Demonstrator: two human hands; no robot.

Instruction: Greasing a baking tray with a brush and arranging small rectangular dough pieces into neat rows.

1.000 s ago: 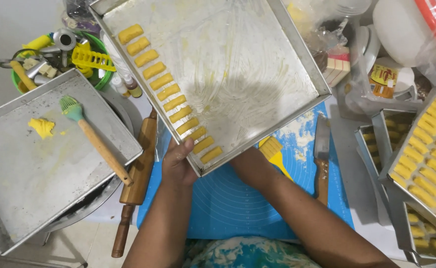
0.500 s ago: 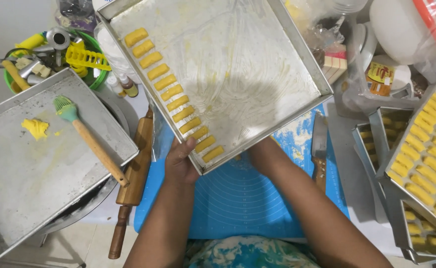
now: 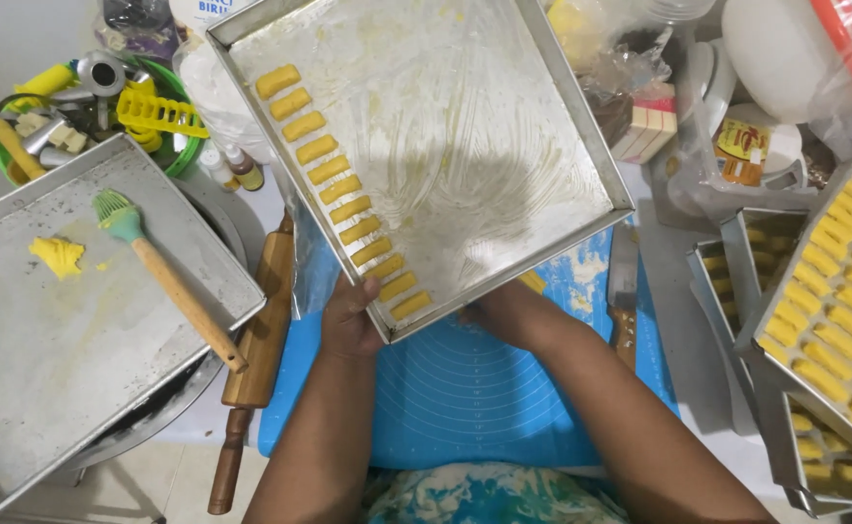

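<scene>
— Both hands grip the greased baking tray (image 3: pixel 465 146): the left hand (image 3: pixel 348 318) is clamped on its near corner, thumb over the rim, and the right hand (image 3: pixel 503 312) sits under the near edge, its fingers hidden, so I cannot tell how tightly that grip closes.

— Where is the tray itself?

— Held up off the blue silicone mat (image 3: pixel 465 388), tilted, with its far end over the clutter at the back of the table. One row of yellow dough pieces (image 3: pixel 343 189) runs along its left side; the rest of it is bare and smeared.

— What could go wrong?

— My guess is the tilt. The surface looks greasy, so the pieces might slide out of line or towards the low corner if it tips further. The hold is all at one end, which leaves the far end free to dip.

— Anything close by to knock?

— The rolling pin (image 3: pixel 256 340) lies just left of the left hand, and a knife (image 3: pixel 623 291) rests on the mat at the right. A filled tray (image 3: pixel 834 301) of the same pieces stands well to the right, and a second tray (image 3: pixel 76 330) with a pastry brush (image 3: pixel 168 281) lies to the left.
</scene>
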